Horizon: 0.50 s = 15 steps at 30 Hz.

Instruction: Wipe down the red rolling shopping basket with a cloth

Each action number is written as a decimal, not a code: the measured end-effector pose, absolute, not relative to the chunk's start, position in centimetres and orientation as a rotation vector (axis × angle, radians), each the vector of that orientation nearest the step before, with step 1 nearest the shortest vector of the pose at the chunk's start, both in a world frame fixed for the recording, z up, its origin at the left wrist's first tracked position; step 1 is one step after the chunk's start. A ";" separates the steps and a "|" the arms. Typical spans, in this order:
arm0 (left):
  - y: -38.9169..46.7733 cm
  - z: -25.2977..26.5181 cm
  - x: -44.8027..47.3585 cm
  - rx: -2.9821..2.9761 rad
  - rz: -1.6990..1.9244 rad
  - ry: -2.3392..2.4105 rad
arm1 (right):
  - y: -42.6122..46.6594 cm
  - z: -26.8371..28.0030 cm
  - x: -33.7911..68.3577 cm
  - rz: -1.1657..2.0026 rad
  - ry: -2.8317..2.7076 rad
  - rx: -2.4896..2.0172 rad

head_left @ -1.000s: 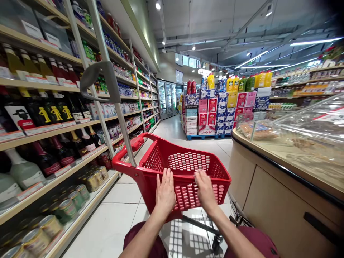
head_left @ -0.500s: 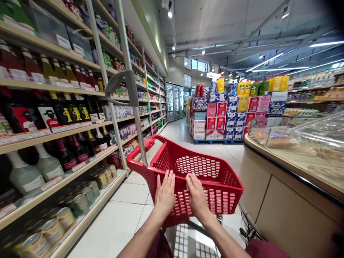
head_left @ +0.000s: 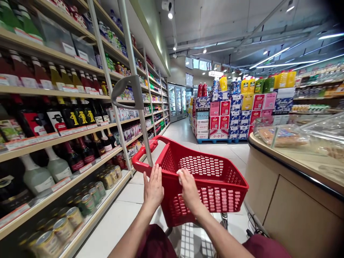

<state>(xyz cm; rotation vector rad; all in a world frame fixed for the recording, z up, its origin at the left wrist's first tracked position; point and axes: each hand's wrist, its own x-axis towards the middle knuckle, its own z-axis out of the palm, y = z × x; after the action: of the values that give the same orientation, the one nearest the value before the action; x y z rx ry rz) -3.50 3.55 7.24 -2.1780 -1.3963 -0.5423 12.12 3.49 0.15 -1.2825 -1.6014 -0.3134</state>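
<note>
A red shopping cart (head_left: 172, 215) stands side-on before me, its perforated basket holding nothing that I can see. My left hand (head_left: 154, 186) lies nearly flat against its near side, close to the handle end, fingers stretched out. At the near rim, my right hand (head_left: 190, 190) is closed on a small white wipe (head_left: 179, 172), mostly hidden in the fingers. A metal pole (head_left: 145, 138) with a grey loop grip (head_left: 127, 91) rises from the cart's left end.
Shelves (head_left: 96, 129) of bottles and cans run along the left. Stacked drink cartons (head_left: 215, 122) stand on a blue pallet ahead. A rounded counter (head_left: 290, 193) with packaged food borders the right, cables (head_left: 254, 222) at its foot. Pale tiled floor (head_left: 118, 215) lies between.
Both hands have moved left along the cart's near side, the left toward the handle end. The white wipe shows more clearly in my right hand. The view has shifted slightly.
</note>
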 end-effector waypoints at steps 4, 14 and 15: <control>3.9 7.1 -4.5 -2.180 -0.581 -1.367 | 3.6 0.0 13.5 -0.310 -1.465 -1.354; 4.8 6.1 -6.7 -2.039 -0.803 -1.434 | 6.3 5.6 5.1 -0.238 -1.773 -1.184; 4.8 6.0 -6.7 -2.040 -0.809 -1.434 | 6.0 5.0 6.2 -0.255 -1.769 -1.195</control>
<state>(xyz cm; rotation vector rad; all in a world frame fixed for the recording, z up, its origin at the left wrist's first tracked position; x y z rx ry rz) -6.70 4.75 6.05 -2.0403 -1.4338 -0.8087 6.18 5.97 4.95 -1.1946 -1.7688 -0.2552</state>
